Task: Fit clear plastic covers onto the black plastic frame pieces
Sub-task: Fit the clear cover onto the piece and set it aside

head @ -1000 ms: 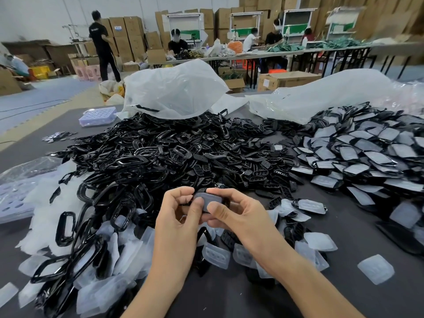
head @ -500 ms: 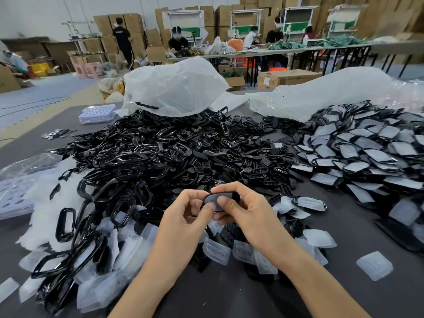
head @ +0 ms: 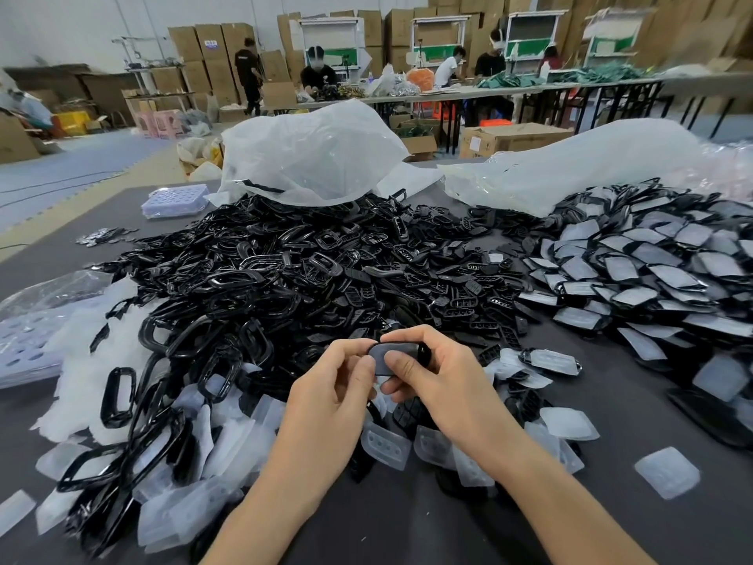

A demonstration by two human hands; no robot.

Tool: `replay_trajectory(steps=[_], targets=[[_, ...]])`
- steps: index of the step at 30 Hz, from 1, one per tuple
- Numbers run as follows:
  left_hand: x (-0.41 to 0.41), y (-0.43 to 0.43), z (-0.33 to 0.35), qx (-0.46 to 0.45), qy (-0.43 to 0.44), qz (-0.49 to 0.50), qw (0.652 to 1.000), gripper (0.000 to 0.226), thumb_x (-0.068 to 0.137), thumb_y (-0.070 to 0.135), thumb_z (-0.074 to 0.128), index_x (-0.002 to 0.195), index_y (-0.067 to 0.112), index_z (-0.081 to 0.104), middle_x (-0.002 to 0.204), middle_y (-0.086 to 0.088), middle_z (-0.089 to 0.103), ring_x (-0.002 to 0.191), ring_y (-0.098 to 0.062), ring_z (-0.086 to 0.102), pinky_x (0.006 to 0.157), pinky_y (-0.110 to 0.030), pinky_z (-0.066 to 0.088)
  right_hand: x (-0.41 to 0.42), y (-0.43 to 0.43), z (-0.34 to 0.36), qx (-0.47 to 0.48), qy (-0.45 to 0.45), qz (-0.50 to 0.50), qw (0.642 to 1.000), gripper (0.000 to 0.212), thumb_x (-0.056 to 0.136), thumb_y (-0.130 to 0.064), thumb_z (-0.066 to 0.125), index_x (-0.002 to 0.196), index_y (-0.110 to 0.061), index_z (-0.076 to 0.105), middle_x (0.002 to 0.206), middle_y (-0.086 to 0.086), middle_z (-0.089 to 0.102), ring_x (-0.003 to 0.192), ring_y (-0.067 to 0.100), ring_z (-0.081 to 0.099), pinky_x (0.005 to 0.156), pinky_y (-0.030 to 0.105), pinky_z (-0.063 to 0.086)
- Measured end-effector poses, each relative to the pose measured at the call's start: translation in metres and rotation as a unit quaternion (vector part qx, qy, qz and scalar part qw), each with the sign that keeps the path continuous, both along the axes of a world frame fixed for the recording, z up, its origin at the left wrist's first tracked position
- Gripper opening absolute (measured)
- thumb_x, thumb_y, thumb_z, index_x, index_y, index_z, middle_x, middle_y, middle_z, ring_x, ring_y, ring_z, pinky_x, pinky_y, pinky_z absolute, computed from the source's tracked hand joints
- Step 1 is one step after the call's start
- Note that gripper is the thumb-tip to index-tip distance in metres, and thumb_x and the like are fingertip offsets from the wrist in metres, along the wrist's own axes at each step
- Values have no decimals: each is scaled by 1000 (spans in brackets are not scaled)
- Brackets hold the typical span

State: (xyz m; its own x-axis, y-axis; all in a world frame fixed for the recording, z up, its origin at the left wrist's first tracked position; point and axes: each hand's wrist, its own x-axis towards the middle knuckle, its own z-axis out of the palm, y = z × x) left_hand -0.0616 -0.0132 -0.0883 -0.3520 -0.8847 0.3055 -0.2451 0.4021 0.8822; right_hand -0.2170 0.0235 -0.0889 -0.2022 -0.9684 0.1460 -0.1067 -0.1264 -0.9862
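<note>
Both hands hold one black frame piece (head: pixel 386 351) with a clear cover lying on it, just above the table's near middle. My left hand (head: pixel 326 397) pinches its left end with thumb and curled fingers. My right hand (head: pixel 440 373) grips the right end, its thumb pressing on the cover's face. A big heap of bare black frames (head: pixel 260 287) spreads behind and left of the hands. Loose clear covers (head: pixel 385 444) lie scattered under and around my wrists. Covered pieces form a pile (head: pixel 635 271) at the right.
The table (head: pixel 407 519) has a dark grey top. Crumpled clear plastic bags (head: pixel 309 157) lie at the far edge. A lilac tray (head: pixel 175 199) sits at the back left, and more trays (head: pixel 24 340) at the left edge. People work at long tables behind.
Both hands have lifted the piece slightly up and away from me. The right thumb has shifted across the cover's face. A person in the background has walked to the right.
</note>
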Motion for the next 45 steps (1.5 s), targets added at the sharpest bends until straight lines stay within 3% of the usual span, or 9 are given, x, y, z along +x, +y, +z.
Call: replay_trajectory(steps=[4, 9, 17, 23, 27, 34, 39, 42, 45], targets=[[0, -1, -2, -22, -7, 25, 999, 15, 99, 25, 55, 98, 38, 63, 80, 4, 66, 69, -21, 62, 60, -30, 48, 2, 0, 0, 2, -1, 11, 1000, 20, 103, -15, 58, 108, -31, 69, 88, -1, 77, 79, 13, 75, 72, 21, 57], [-2, 1, -1, -65, -16, 55, 996, 19, 99, 25, 53, 91, 42, 59, 81, 13, 67, 70, -12, 62, 56, -12, 45, 2, -3, 0, 10, -154, 29, 988, 17, 105, -8, 50, 114, -12, 64, 82, 9, 76, 75, 19, 75, 68, 23, 58], [0, 2, 1, -78, -8, 37, 996, 24, 100, 24, 54, 94, 46, 60, 81, 14, 66, 71, -13, 60, 58, -11, 43, 5, -3, 5, 39, -291, 49, 955, 16, 103, -5, 50, 106, -5, 66, 80, 12, 73, 66, 19, 71, 60, 23, 57], [-1, 6, 2, -129, -33, 16, 991, 31, 98, 29, 54, 99, 60, 57, 87, 21, 67, 83, -2, 64, 68, -5, 43, 3, -2, 5, 45, -269, 68, 960, 11, 99, -5, 60, 96, -8, 70, 79, 11, 71, 66, 17, 68, 61, 23, 56], [-1, 6, 3, -180, -50, 5, 982, 23, 99, 36, 47, 112, 52, 59, 97, 22, 66, 95, -3, 65, 77, -9, 45, 0, -2, 5, 48, -247, 76, 965, 12, 95, -7, 67, 87, -15, 73, 80, 13, 72, 68, 19, 70, 62, 24, 57], [2, 5, 2, -248, -103, 8, 963, 30, 101, 20, 48, 124, 19, 66, 84, 18, 49, 72, -3, 53, 63, -9, 39, -1, 3, 10, 49, -184, 96, 977, 12, 84, -23, 74, 73, -28, 71, 80, 4, 72, 68, 19, 69, 64, 25, 55], [2, 9, 5, -255, -105, -13, 961, 28, 104, 26, 47, 129, 25, 60, 88, 18, 50, 73, -4, 54, 66, -9, 39, -3, 7, 15, 46, -155, 112, 980, 13, 84, -22, 68, 73, -26, 62, 77, 1, 69, 65, 17, 65, 62, 25, 53], [3, 11, 7, -255, -109, -8, 961, 30, 105, 35, 41, 133, 33, 51, 100, 22, 56, 87, -3, 60, 74, -12, 44, -2, 6, 16, 32, -194, 88, 977, 17, 86, -18, 65, 71, -25, 61, 75, 0, 65, 64, 14, 61, 61, 24, 53], [5, 12, 9, -303, -172, -21, 937, 28, 104, 26, 40, 129, 30, 51, 99, 19, 51, 78, -6, 53, 69, -19, 43, -3, 5, 17, 12, -241, 55, 969, 24, 90, -13, 65, 69, -22, 59, 72, 0, 61, 63, 11, 58, 63, 22, 53]])
